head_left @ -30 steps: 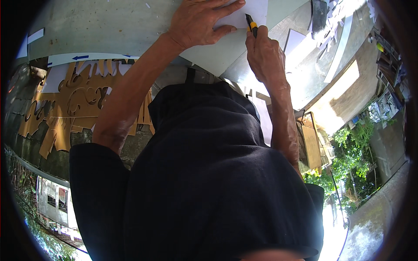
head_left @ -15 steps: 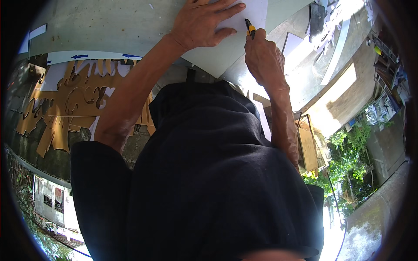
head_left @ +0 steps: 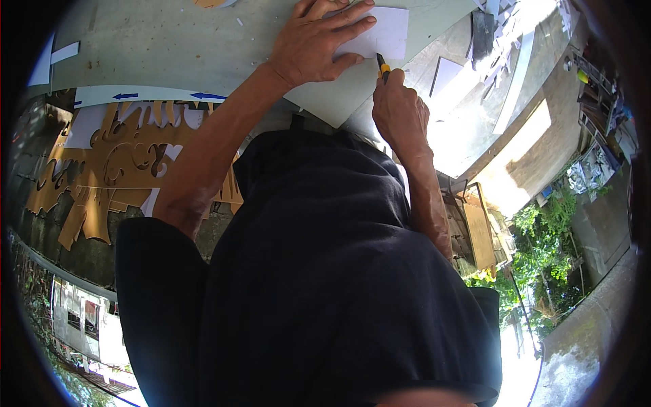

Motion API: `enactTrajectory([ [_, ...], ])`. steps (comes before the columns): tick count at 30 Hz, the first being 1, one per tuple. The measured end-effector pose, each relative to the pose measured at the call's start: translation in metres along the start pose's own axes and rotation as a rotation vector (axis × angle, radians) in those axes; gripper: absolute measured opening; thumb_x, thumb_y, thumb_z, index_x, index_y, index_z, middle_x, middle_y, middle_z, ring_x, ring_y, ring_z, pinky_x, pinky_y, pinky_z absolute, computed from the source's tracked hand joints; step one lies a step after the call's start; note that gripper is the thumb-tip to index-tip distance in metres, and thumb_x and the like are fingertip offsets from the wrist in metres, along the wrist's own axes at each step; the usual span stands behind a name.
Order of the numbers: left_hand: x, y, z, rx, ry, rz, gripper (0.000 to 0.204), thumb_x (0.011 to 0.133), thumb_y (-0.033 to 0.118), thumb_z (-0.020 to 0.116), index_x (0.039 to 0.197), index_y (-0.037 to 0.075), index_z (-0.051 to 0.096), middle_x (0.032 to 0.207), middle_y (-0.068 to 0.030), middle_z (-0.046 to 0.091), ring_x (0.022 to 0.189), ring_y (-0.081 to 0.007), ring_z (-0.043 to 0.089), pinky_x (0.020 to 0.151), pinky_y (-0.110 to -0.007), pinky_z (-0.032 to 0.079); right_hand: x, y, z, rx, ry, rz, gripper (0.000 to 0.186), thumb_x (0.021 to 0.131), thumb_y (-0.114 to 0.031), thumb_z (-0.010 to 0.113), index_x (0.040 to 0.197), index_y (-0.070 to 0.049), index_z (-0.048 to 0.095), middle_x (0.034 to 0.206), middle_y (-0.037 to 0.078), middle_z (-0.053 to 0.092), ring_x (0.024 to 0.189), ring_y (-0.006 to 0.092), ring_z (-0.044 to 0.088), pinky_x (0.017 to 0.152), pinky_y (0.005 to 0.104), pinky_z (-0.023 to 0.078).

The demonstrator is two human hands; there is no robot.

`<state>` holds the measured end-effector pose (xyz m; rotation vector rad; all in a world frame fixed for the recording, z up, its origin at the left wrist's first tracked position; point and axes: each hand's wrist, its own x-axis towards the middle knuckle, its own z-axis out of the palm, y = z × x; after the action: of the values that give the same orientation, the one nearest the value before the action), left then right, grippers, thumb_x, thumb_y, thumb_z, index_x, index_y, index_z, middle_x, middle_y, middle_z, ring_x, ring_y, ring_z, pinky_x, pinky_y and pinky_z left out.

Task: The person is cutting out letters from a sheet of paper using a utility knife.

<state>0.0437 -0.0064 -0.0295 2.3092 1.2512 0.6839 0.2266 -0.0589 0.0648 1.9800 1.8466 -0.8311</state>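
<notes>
My left hand (head_left: pixel 308 44) lies with its fingers spread on a white sheet (head_left: pixel 386 27) on the pale grey-green work surface (head_left: pixel 163 47), at the top of the view. Just right of it, my right hand (head_left: pixel 399 112) is closed round a yellow and black utility knife (head_left: pixel 384 68). The blade tip is at the sheet's near edge; whether it touches cannot be told. Part of a tan piece (head_left: pixel 210 3) shows at the top edge, left of my left hand.
Tan cut-out sheets (head_left: pixel 115 169) lie below the surface at left, beside a white strip with blue arrows (head_left: pixel 149 93). White offcuts (head_left: pixel 508 57) are scattered at upper right. A wooden board (head_left: pixel 515 152) and a framed panel (head_left: pixel 478 234) stand right of my right arm.
My right hand and the knife have moved toward me and slightly left, from over the sheet to its near edge. My left hand stays spread on the sheet, appearing slightly lower in the view.
</notes>
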Motion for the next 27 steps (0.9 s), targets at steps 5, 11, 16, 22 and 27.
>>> enactTrajectory([
  [5, -0.003, -0.007, 0.006, 0.034, 0.025, 0.016, 0.060, 0.084, 0.047, 0.075, 0.138, 0.023, 0.066, 0.158, 0.0103, 0.049, 0.131, -0.0219, 0.053, 0.113, -0.041, 0.032, -0.004, 0.002, 0.005, 0.016, -0.002, 0.029, 0.025, 0.105, -0.024, 0.048, 0.100, 0.000, 0.047, 0.074, 0.029, 0.069, 0.074, 0.0493, 0.070, 0.072, 0.0579, 0.053],
  [11, -0.001, -0.003, -0.008, 0.005, 0.001, 0.020, 0.064, 0.081, 0.042, 0.078, 0.138, 0.018, 0.065, 0.158, 0.0041, 0.049, 0.128, -0.0273, 0.054, 0.111, -0.044, 0.033, -0.019, 0.033, 0.005, 0.306, -0.145, 0.021, 0.033, 0.105, -0.030, 0.049, 0.102, 0.002, 0.049, 0.074, 0.030, 0.067, 0.074, 0.0516, 0.067, 0.072, 0.0593, 0.050],
  [16, 0.003, -0.003, -0.011, -0.011, 0.004, 0.055, 0.072, 0.078, 0.044, 0.079, 0.140, 0.012, 0.061, 0.157, -0.0039, 0.049, 0.130, -0.0303, 0.052, 0.110, -0.047, 0.034, -0.028, 0.067, 0.014, 0.886, 0.035, 0.173, 0.034, 0.105, -0.035, 0.057, 0.099, -0.001, 0.054, 0.062, 0.009, 0.061, 0.054, 0.0172, 0.064, 0.050, 0.0339, 0.050],
  [22, 0.010, 0.009, -0.016, 0.009, 0.001, 0.031, 0.087, 0.075, 0.040, 0.082, 0.149, 0.009, 0.049, 0.158, -0.0106, 0.046, 0.128, -0.0299, 0.050, 0.106, -0.046, 0.036, 0.007, 0.067, 0.014, 1.188, 0.316, 0.047, 0.027, 0.095, -0.019, 0.069, 0.103, 0.002, 0.055, 0.071, 0.009, 0.062, 0.056, 0.0172, 0.065, 0.052, 0.0311, 0.051],
  [27, 0.023, 0.021, -0.032, 0.128, -0.082, 0.055, 0.093, 0.074, 0.038, 0.083, 0.151, 0.004, 0.043, 0.153, -0.0143, 0.048, 0.122, -0.0326, 0.050, 0.104, -0.047, 0.038, 0.032, 0.063, 0.024, 1.050, 0.507, -0.038, 0.026, 0.091, -0.018, 0.069, 0.102, 0.003, 0.056, 0.077, 0.013, 0.067, 0.066, 0.0243, 0.072, 0.061, 0.0373, 0.055],
])
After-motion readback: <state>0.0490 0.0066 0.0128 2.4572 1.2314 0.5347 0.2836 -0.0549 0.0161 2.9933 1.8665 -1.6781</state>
